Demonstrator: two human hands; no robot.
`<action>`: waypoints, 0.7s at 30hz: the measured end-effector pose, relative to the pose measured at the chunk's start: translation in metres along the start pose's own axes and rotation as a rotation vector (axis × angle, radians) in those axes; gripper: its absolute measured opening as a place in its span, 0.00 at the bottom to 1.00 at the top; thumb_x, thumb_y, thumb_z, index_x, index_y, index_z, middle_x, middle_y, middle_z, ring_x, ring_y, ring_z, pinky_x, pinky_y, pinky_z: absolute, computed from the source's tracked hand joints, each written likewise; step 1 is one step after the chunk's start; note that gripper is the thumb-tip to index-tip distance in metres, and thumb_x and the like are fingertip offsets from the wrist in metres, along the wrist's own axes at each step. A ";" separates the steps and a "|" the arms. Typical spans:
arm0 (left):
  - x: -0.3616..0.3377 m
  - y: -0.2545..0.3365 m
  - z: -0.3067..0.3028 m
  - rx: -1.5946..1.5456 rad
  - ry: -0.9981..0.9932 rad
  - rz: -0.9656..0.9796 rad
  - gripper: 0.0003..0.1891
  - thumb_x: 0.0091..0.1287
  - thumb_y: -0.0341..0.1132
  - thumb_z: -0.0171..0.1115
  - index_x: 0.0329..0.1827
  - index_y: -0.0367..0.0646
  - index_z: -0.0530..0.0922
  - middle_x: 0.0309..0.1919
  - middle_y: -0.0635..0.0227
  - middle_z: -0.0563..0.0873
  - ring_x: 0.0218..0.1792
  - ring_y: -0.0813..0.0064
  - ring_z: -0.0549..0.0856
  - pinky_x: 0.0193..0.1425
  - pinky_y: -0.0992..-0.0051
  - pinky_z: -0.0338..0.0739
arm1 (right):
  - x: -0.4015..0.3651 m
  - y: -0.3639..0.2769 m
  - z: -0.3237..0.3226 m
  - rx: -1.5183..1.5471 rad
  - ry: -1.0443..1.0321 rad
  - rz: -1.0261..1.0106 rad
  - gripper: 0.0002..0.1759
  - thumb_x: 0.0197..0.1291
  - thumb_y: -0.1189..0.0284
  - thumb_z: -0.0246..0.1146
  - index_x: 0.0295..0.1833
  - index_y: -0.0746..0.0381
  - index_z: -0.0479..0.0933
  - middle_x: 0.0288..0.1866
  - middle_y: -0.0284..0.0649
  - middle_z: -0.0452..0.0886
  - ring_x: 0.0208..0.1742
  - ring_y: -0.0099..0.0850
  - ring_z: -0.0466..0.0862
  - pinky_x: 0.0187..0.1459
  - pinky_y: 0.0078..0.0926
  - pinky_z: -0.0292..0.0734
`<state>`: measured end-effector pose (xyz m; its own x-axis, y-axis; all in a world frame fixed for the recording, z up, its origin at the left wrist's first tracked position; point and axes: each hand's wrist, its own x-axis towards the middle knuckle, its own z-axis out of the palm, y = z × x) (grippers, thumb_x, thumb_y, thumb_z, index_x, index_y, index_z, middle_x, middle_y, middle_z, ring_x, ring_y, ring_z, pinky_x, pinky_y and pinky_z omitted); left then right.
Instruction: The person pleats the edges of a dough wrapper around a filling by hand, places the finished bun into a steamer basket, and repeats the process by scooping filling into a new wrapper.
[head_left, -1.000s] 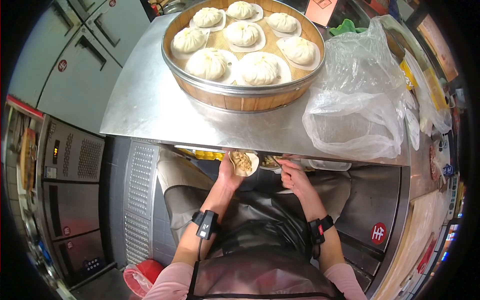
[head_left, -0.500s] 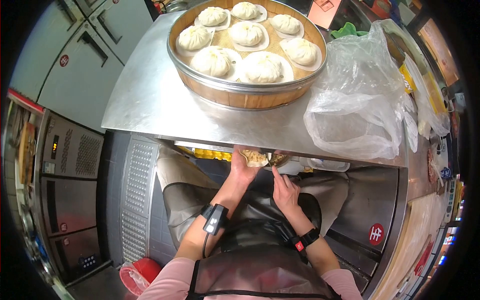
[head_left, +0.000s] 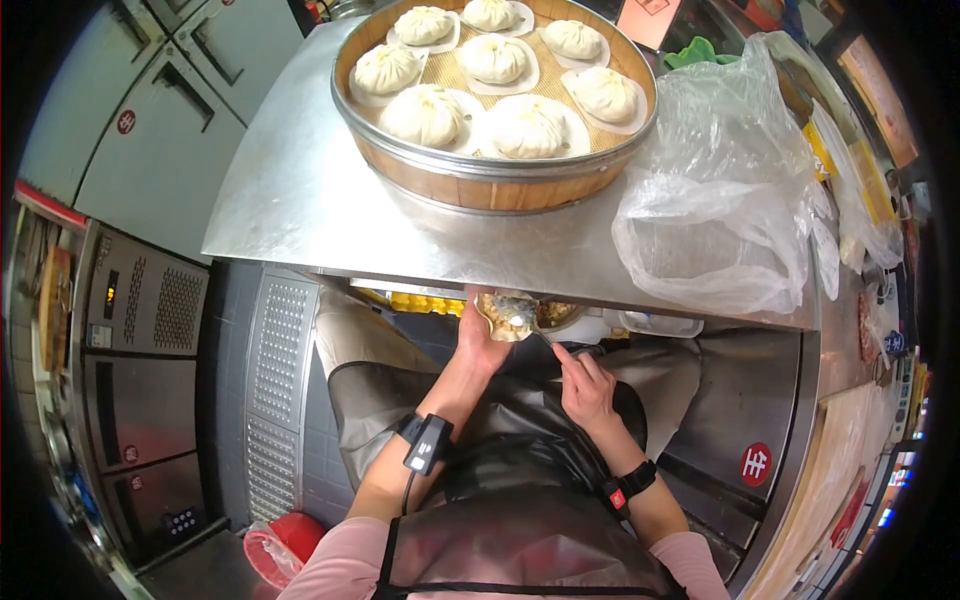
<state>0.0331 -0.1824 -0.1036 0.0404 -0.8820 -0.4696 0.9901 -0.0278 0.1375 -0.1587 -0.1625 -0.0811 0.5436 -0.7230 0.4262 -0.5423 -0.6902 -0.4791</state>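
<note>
Just below the table's front edge, my left hand (head_left: 480, 335) cups a dough wrapper (head_left: 492, 318) with crumbly filling in it. My right hand (head_left: 586, 386) is closed round the handle of a metal spoon (head_left: 518, 310), whose bowl lies over the filling in the wrapper. Behind the spoon, a bowl of filling (head_left: 556, 314) shows partly, the rest hidden under the table edge. Up on the table stands a round bamboo steamer (head_left: 490, 186) with several pleated buns, such as a front one (head_left: 526, 127), each on a paper square.
The steel table (head_left: 290, 190) spans the view. Crumpled clear plastic bags (head_left: 715, 190) lie right of the steamer. A yellow tray (head_left: 427, 303) and a clear container (head_left: 660, 325) sit under the table edge. A red bin (head_left: 290, 545) stands on the floor at lower left; a fridge (head_left: 150, 130) is behind.
The spoon has moved left from the bowl side onto the filling in the wrapper. My right hand has shifted slightly right and down. The view has moved a little.
</note>
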 end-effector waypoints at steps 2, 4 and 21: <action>0.000 -0.002 -0.001 0.021 0.001 -0.008 0.22 0.73 0.51 0.41 0.59 0.45 0.70 0.51 0.64 0.79 0.49 0.61 0.80 0.53 0.55 0.77 | -0.001 -0.003 -0.001 0.007 0.019 0.001 0.22 0.51 0.84 0.59 0.53 0.60 0.79 0.25 0.39 0.69 0.22 0.37 0.74 0.25 0.33 0.70; -0.002 -0.002 0.001 0.045 -0.005 -0.009 0.22 0.74 0.51 0.40 0.59 0.45 0.70 0.51 0.64 0.79 0.49 0.61 0.80 0.53 0.55 0.77 | 0.002 -0.002 0.000 -0.006 -0.012 -0.017 0.22 0.50 0.84 0.59 0.53 0.61 0.79 0.25 0.39 0.68 0.22 0.36 0.74 0.25 0.32 0.71; -0.004 -0.003 0.005 -0.230 0.018 0.011 0.22 0.73 0.48 0.40 0.59 0.42 0.70 0.55 0.60 0.77 0.56 0.59 0.75 0.62 0.55 0.68 | -0.005 -0.021 0.023 0.035 0.063 0.109 0.23 0.56 0.83 0.56 0.59 0.64 0.74 0.28 0.43 0.72 0.24 0.41 0.76 0.25 0.35 0.72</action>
<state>0.0292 -0.1812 -0.0976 0.0517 -0.8731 -0.4848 0.9940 0.0916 -0.0590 -0.1354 -0.1436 -0.0907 0.4412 -0.7946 0.4170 -0.5727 -0.6071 -0.5509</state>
